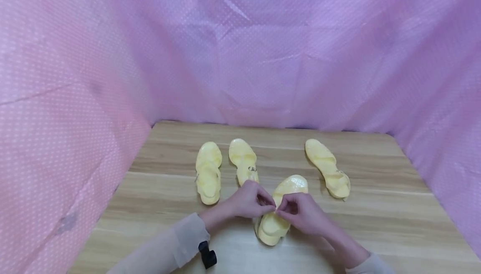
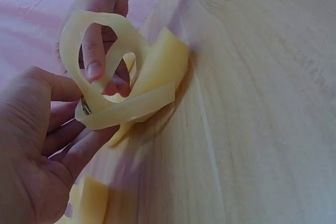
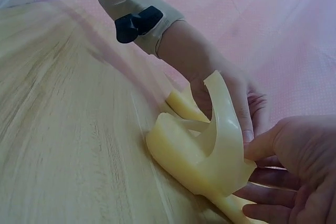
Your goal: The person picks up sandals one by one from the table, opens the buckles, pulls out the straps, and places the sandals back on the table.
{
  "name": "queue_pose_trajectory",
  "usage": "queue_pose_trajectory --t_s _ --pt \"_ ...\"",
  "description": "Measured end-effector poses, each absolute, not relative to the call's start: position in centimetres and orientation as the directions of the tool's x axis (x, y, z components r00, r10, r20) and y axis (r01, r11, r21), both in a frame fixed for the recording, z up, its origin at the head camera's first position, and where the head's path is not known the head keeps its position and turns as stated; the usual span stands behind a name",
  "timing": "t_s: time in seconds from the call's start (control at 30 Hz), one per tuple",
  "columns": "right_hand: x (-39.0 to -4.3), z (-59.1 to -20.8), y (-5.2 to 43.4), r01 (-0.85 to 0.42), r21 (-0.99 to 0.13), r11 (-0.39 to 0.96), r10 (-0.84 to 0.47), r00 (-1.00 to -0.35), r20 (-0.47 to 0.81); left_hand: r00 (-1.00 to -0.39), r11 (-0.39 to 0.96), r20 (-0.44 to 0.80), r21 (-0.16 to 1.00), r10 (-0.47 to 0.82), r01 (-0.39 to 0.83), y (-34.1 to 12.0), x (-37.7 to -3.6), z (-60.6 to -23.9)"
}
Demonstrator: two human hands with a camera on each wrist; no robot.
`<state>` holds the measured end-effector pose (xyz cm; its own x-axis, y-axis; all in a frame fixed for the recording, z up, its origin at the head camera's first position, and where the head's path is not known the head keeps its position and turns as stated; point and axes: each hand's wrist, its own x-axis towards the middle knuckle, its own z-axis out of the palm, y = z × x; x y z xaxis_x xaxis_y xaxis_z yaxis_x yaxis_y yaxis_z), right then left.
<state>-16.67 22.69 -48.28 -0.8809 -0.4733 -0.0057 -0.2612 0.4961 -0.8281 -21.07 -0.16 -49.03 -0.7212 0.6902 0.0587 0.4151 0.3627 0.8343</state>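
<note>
A pale yellow sandal (image 1: 297,183) lies on the wooden table in front of me, its toe pointing away. Over its middle, my left hand (image 1: 249,201) and right hand (image 1: 306,214) meet with fingertips almost together. The left thumb and fingers pinch the strap (image 2: 94,116) beside a small metal buckle (image 2: 85,106). From the other side my right hand (image 3: 286,169) pinches the strap too, its fingertips partly hidden behind it. In the right wrist view, a loose strap end (image 3: 220,95) stands up above the heel (image 3: 168,140).
Three more yellow sandals lie around: one at the far left (image 1: 208,155), one behind my left hand (image 1: 242,153), and one at the right (image 1: 327,165). Pink dotted sheeting (image 1: 259,69) walls the wooden table (image 1: 375,207) at the back and sides.
</note>
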Motion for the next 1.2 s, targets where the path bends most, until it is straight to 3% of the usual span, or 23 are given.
queue_pose_trajectory --t_s 0.27,0.63,1.2 --pt "-15.8 -48.9 22.8 -0.321 -0.831 0.455 -0.541 -0.841 0.029 -0.769 0.333 0.069 0.874 0.636 0.354 -0.5 -19.6 -50.2" --pt "-16.7 -48.1 22.5 -0.331 -0.819 0.469 -0.523 -0.851 0.045 -0.766 0.318 0.081 0.878 0.638 0.358 -0.6 -20.3 -49.7" --pt "-18.3 -48.7 20.7 -0.344 -0.802 0.488 -0.513 -0.856 0.055 -0.818 0.332 0.098 0.881 0.567 0.336 -2.4 -21.3 -51.2"
